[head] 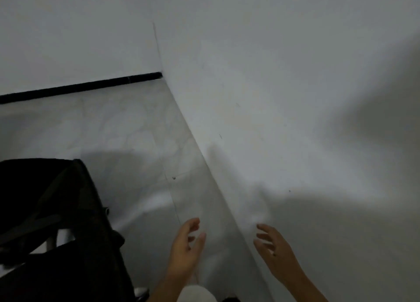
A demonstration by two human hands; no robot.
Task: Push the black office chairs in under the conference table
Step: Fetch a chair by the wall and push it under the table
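A black office chair (56,222) fills the lower left corner, seen from above and behind, its back and frame dark and blurred. My left hand (185,249) hangs over the pale floor to the right of the chair, fingers apart, holding nothing and not touching the chair. Further right, my right hand (275,249) is in front of the white wall, also with spread fingers and nothing in it. No conference table is in view.
A white wall (295,97) runs diagonally along the right side and meets another wall at a corner (159,52). A black baseboard (79,88) lines the far wall. Pale marbled floor tiles (125,131) lie between the chair and the walls.
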